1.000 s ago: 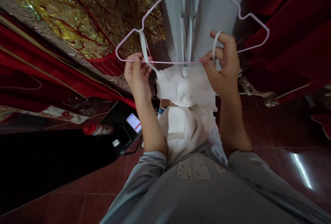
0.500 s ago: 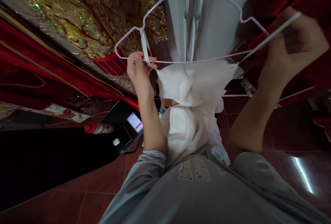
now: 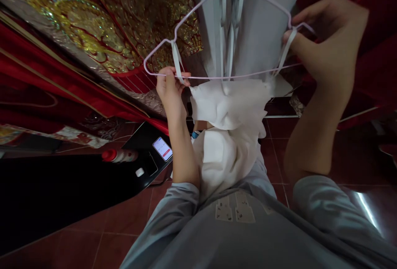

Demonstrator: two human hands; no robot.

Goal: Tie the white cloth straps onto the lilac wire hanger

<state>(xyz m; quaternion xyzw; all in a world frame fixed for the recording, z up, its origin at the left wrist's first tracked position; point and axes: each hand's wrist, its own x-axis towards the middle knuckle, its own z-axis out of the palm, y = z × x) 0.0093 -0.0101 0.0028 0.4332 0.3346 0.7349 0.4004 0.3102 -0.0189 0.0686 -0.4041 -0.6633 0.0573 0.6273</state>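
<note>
A thin pale-pink clothes hanger (image 3: 201, 2) is held up in front of me, with a white garment (image 3: 229, 103) hanging below it by two straps. My left hand (image 3: 172, 82) is closed around the hanger's lower bar at the left, against the left strap (image 3: 176, 60), which loops over the left notch. At the right notch, my right hand (image 3: 328, 37) has its thumb and forefinger on the right strap (image 3: 285, 51), which now passes over the hanger there. The garment's lower part bunches in folds over my lap.
Red and gold sequined cloth (image 3: 124, 20) hangs at the left, and dark red cloth (image 3: 372, 78) at the right. On a black table (image 3: 62, 194) lie a lit phone (image 3: 162, 149), a small white case (image 3: 139, 172) and a red-capped bottle (image 3: 119, 155). A grey panel (image 3: 263, 33) stands behind the hanger.
My right hand has moved left and inward, bringing the stretched right strap over the hanger's right notch. The hanger has dropped slightly; my left hand keeps its grip.
</note>
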